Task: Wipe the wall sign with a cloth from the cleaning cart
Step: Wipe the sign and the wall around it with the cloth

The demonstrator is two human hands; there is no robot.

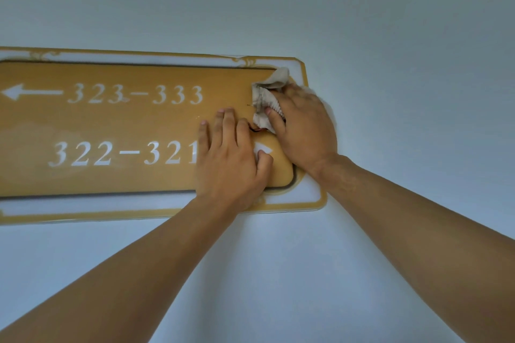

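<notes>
My right hand (302,125) is closed around a bunched grey cloth (267,100), thumb hooked over its folds, pressing it against the right end of the sign's gold panel near the upper right corner. My left hand (228,156) holds nothing; it lies flat and spread on the panel just beside the right, fingers touching the surface and covering the end of the lower row of numbers. The directional wall sign (117,125) stretches away to the left on the pale wall (390,22), with a white arrow and "323–333" above and "322–321" below, inside a white border with a gold edge. Dull, cloudy patches show on the left part of the panel, so I judge most of the face is not yet wiped. The risk from here is pressure: leaning hard with both hands could shift or loosen the sign on the wall, and a crumpled cloth may smear or skip the raised border and corners.
</notes>
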